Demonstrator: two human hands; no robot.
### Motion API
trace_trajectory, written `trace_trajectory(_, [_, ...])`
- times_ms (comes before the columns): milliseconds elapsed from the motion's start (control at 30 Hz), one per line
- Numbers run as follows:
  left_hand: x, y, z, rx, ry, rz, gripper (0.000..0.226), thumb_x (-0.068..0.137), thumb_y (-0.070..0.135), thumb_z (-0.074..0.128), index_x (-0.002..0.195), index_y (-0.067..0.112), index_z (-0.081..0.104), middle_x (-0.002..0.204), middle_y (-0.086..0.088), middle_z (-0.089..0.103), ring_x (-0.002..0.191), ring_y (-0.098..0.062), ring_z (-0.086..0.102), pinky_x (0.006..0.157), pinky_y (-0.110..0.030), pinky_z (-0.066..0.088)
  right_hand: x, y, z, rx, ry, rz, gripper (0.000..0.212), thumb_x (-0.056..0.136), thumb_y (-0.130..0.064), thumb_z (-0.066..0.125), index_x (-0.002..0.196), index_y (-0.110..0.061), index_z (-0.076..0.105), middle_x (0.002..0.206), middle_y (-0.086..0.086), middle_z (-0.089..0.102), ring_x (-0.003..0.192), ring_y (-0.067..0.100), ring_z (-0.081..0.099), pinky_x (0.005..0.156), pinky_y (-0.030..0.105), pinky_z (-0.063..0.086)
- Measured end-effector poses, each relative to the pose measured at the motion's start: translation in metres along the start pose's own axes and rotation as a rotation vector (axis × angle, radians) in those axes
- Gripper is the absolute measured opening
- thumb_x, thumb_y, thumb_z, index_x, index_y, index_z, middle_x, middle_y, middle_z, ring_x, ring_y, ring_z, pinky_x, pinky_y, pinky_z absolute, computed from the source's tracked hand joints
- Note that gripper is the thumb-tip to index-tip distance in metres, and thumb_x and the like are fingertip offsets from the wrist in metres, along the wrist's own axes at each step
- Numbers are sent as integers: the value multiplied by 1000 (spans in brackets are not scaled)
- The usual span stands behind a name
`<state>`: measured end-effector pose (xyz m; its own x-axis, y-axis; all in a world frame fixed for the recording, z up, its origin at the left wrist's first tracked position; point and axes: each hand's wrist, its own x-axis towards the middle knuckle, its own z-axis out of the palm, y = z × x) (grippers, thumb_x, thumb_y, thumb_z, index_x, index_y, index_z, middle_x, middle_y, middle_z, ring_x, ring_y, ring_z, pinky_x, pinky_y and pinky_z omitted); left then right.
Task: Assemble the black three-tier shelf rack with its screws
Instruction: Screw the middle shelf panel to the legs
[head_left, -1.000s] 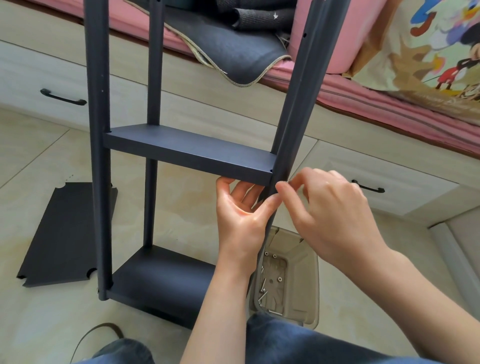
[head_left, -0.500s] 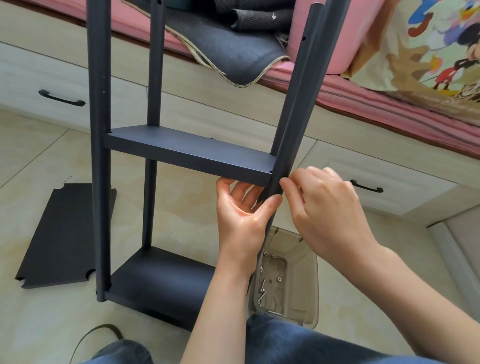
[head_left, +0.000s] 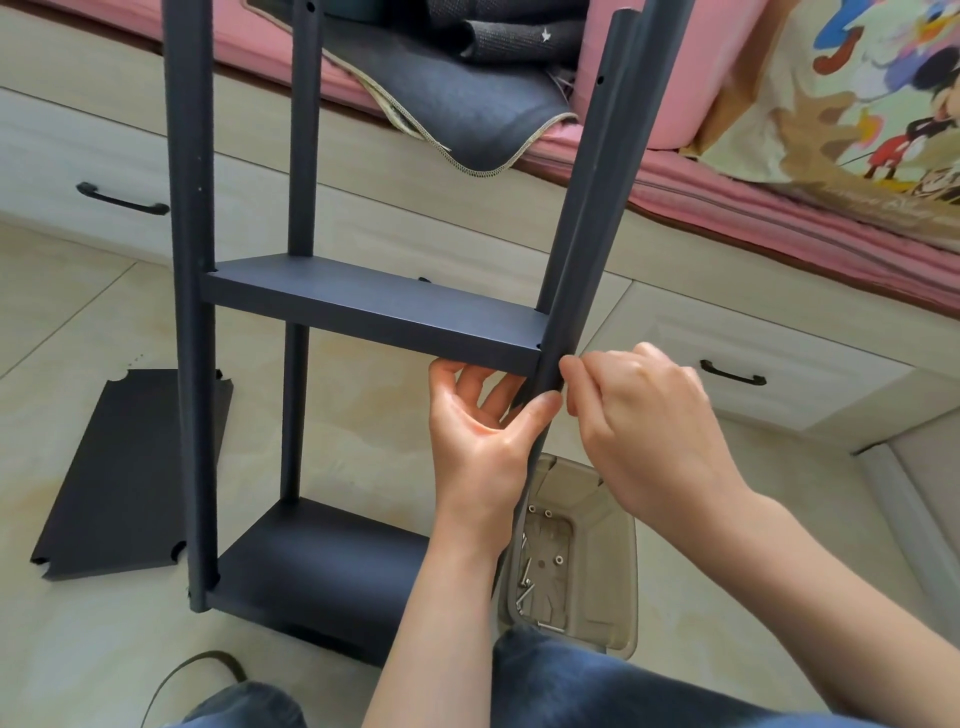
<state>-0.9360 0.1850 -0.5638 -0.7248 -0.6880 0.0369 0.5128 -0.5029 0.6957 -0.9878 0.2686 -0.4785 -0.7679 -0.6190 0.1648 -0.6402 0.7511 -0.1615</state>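
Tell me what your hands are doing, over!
Left hand grips post under middle shelf. Right hand pinching at the joint. Spare shelf on floor.

The black rack (head_left: 363, 322) is standing on the pale tiled floor (head_left: 78, 312), two shelves fitted between its posts. The left hand (head_left: 483, 441) is gripping the near right post (head_left: 576, 270) just under the middle shelf (head_left: 374, 317), thumb across the front. The right hand (head_left: 644, 415) is pinching at that same post (whatever it holds is hidden). A clear tray (head_left: 613, 566) of screws (head_left: 527, 577) is lying below, and a loose shelf panel (head_left: 119, 473) is lying flat to the left.
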Motion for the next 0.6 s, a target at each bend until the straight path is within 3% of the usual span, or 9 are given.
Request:
trace_trajectory(100, [0, -1, -1, -1, -8, -1, 60, 77, -9, 78, 126, 11, 49, 119, -8, 70, 109, -28, 72, 85, -29, 58, -1, 2, 0, 18, -10, 27, 51, 99, -44, 27, 69, -17, 58, 65, -6, 55, 81, 25, 48, 75, 40, 36])
trace_trajectory(233, [0, -1, 0, -19, -27, -6, 59, 80, -12, 77, 128, 10, 49, 122, -10, 69, 111, -30, 71, 89, -32, 58, -4, 0, -1, -59, 86, -34, 26, 99, -36, 44, 81, -18, 52, 79, -4, 56, 81, 25, 47, 73, 40, 34])
trace_trajectory(367, [-1, -3, 1, -15, -15, -17, 59, 78, -12, 76, 126, 9, 49, 121, -10, 69, 109, -29, 72, 87, -32, 59, 4, 1, 3, 60, -7, 20, 44, 103, -34, 32, 70, -17, 54, 65, -4, 54, 82, 29, 51, 75, 42, 38])
trace_trajectory(467, [-1, -2, 0, -18, -21, -21, 61, 79, -13, 77, 128, 9, 49, 123, -11, 68, 110, -30, 71, 88, -32, 58, 1, 5, 2, -21, -1, 25, 50, 97, -48, 26, 73, -19, 58, 74, -5, 59, 85, 25, 50, 76, 40, 35])
trace_trajectory(600, [-2, -2, 1, -19, -15, -30, 59, 80, -16, 75, 127, 8, 48, 125, -14, 67, 112, -30, 71, 90, -35, 59, -2, 2, 1, -67, 67, -30, 30, 100, -37, 40, 77, -19, 48, 76, -4, 53, 82, 25, 47, 72, 38, 28])
